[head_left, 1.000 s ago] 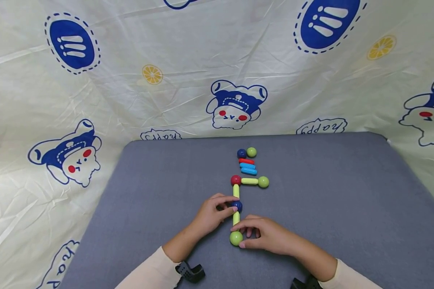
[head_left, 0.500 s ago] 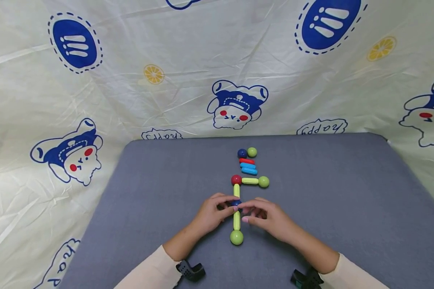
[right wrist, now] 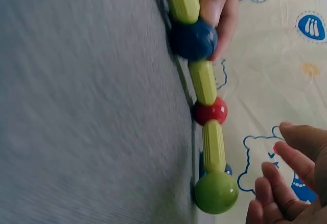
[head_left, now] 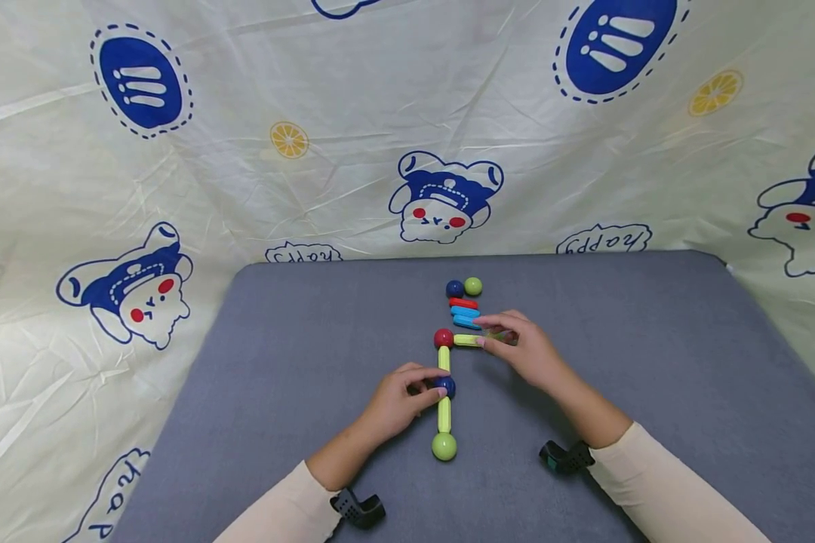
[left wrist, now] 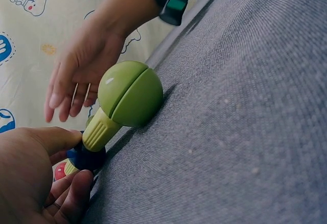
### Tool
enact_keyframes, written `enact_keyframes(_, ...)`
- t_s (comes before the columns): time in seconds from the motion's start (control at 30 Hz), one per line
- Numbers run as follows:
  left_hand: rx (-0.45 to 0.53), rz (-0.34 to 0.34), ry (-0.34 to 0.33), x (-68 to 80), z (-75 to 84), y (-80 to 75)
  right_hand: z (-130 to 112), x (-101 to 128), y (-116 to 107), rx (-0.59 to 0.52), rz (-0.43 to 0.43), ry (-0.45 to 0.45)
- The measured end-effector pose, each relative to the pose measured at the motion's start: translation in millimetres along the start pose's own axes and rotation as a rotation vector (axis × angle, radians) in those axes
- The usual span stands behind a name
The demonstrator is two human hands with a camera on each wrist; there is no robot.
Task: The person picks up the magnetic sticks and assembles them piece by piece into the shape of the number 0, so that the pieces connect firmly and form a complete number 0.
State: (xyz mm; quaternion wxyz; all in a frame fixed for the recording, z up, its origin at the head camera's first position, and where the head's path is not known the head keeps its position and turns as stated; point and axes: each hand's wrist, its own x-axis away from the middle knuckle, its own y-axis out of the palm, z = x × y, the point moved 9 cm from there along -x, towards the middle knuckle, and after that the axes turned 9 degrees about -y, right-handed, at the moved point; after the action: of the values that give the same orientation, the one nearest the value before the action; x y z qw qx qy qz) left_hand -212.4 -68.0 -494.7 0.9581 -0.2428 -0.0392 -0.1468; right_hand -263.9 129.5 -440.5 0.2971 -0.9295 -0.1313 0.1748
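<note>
A chain of balls and yellow-green sticks lies on the grey table. In the head view, my left hand (head_left: 397, 400) pinches its dark blue ball (head_left: 447, 388) between thumb and fingers. A stick (head_left: 444, 415) joins that ball to a near green ball (head_left: 444, 446). Farther off, a red ball (head_left: 444, 338) marks the corner, where another stick (head_left: 465, 340) turns right. My right hand (head_left: 530, 354) hovers over that stick's right end and hides the green ball there. The right wrist view shows this green ball (right wrist: 215, 192) apart from loosely bent fingers that hold nothing.
Beyond the chain lie loose pieces: a red stick (head_left: 463, 302), two light blue sticks (head_left: 465, 321), a dark blue ball (head_left: 454, 288) and a green ball (head_left: 473, 286). A printed cloth (head_left: 353, 188) hangs behind the grey table (head_left: 299, 324).
My right hand has left the near green ball, passed by the dark blue ball and moved away to the far right arm of the chain. My left hand keeps its pinch.
</note>
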Motion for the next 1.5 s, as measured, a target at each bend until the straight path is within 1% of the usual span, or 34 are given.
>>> enact_keyframes(0.17,0.005,-0.001,-0.002,0.1,-1.0,-0.6,16.1,-16.7,-0.1,0.039,-0.029,0.059)
enact_keyframes(0.3,0.01,-0.003,-0.006,0.1,-1.4,-0.6,26.5,-26.9,3.8,0.073,-0.065,0.085)
enact_keyframes(0.53,0.021,-0.013,-0.02,0.7,-1.5,-0.1,41.0,-37.0,12.4,0.094,-0.117,0.129)
enact_keyframes(0.73,0.015,-0.008,-0.014,0.8,0.0,-0.6,47.8,-42.2,16.7,0.106,-0.129,0.152)
enact_keyframes(0.93,0.021,-0.007,-0.013,0.5,-0.3,-0.2,48.6,-44.3,17.4,0.147,-0.127,0.152)
enact_keyframes(1.13,0.02,-0.007,-0.011,0.7,-0.7,-0.3,48.1,-45.8,19.1,0.164,-0.126,0.151)
enact_keyframes(1.37,0.026,-0.003,0.001,0.6,-0.7,-0.3,46.3,-46.4,19.5,0.165,-0.134,0.155)
enact_keyframes(1.5,0.026,-0.001,-0.001,0.6,-0.9,-0.2,39.3,-43.5,14.8,0.146,-0.125,0.151)
